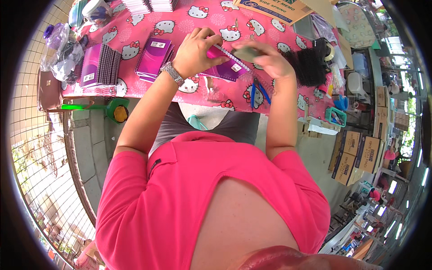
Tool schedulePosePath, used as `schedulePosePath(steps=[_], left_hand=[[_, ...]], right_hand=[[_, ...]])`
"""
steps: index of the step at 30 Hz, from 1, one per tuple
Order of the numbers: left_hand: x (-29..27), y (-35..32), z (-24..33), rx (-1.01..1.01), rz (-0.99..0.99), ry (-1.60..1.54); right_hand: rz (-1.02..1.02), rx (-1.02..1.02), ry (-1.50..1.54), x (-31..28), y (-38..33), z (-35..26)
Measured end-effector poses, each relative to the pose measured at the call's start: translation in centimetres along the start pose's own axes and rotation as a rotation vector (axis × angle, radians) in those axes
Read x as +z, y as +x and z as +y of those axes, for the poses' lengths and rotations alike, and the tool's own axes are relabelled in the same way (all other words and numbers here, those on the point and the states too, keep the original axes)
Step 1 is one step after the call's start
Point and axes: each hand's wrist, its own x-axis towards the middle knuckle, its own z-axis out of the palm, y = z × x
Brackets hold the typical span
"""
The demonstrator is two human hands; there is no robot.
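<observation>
The left hand (194, 49) curls its fingers over the near end of a purple spiral notebook (226, 67), pinning it on the pink cartoon-cat tablecloth (135, 33). The right hand (266, 58), blurred, closes around a dark flat object (246, 53) just above the notebook's wire-bound edge. The notebook is glossy purple and magenta, with a small white label on its cover.

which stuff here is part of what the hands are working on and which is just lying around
In use:
- left hand holding the purple spiral notebook
- right hand, blurred, at the notebook's wire edge

Lying about:
- stacks of purple notebooks
- pile of black wire coils
- blue-handled pliers
- tape roll
- cardboard box
</observation>
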Motion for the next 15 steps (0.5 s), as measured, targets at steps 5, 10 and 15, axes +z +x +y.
schedulePosePath(steps=[5,10,15], left_hand=[[0.1,0.1,-1.2,-0.070,-0.064,-0.293],[0.2,0.2,-1.6,-0.071,-0.076,-0.351],[-0.2,0.8,-1.6,-0.119,-0.101,-0.393]], right_hand=[[-0.143,-0.356,0.475,0.8,0.7,0.3],[0.008,-0.117,0.084,-0.2,1.5,0.4],[-0.035,-0.010,0.000,-0.5,2.2,-0.2]])
